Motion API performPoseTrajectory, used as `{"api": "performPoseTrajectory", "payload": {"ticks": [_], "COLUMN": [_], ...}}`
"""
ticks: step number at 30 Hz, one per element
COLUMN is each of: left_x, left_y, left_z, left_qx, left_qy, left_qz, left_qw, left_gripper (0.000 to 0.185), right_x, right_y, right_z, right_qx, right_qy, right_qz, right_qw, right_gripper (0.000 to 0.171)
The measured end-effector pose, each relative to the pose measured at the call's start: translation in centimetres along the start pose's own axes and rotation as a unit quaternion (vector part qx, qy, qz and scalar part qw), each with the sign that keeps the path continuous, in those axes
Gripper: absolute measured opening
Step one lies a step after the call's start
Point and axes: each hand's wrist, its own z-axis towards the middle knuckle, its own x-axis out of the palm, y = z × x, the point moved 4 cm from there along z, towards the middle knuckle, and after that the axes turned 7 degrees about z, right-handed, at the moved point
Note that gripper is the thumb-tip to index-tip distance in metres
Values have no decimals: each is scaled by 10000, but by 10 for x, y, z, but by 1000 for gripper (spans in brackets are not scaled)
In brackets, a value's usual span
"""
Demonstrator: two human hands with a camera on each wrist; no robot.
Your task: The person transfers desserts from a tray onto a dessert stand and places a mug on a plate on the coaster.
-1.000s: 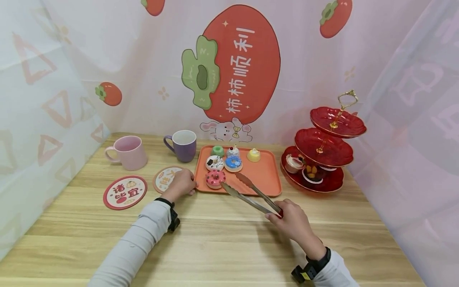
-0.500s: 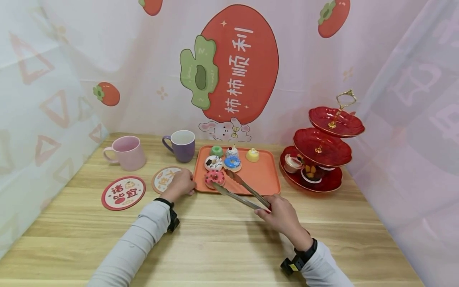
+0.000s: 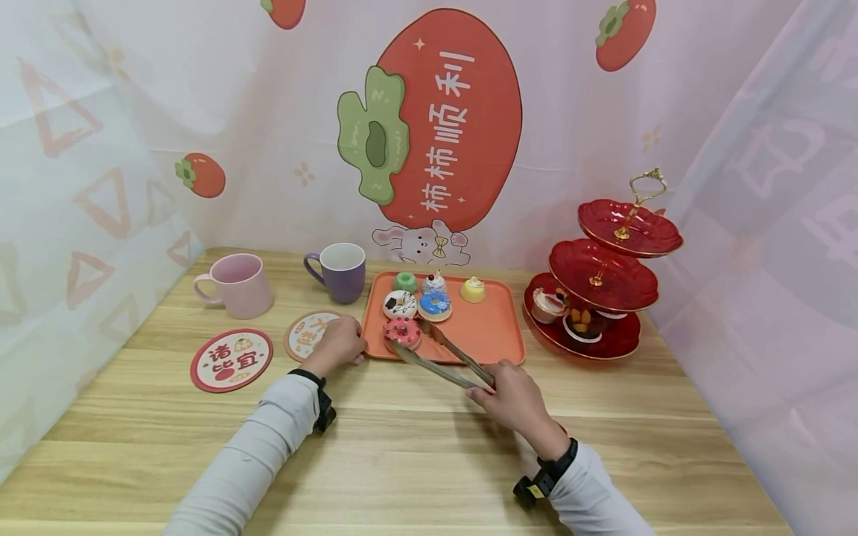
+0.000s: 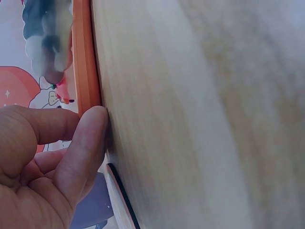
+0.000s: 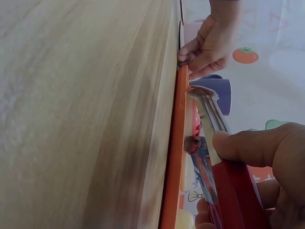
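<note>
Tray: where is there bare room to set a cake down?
The tray's right half is bare, from the yellow cake to its front rim. Its left half is crowded: donuts, small cakes and the tongs around the pink donut.

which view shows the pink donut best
The head view: the pink donut sits whole on the orange tray between the tongs tips. The right wrist view shows a blurred edge-on sliver; the left wrist view, nothing recognisable.
</note>
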Motion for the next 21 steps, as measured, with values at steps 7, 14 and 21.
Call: {"api": "performPoseTrajectory", "payload": {"ticks": [7, 14, 21], "left_x": [1, 1, 1], "left_y": [0, 1, 1], "left_z": [1, 2, 2], "left_qx": [5, -32, 80], "left_qy": [10, 30, -33], "left_qz": [-25, -43, -25], "left_qw": [10000, 10000, 10000], "left_gripper": [20, 19, 20], "right_x": [2, 3, 3], "right_y": [2, 2, 1], "right_z": [-1, -2, 0], "right_qx": [-28, -259, -139], "right_qy": [2, -151, -113], "right_qz": [41, -71, -196], "right_qw": [10000, 9995, 9996], "right_gripper": [21, 19, 16]}}
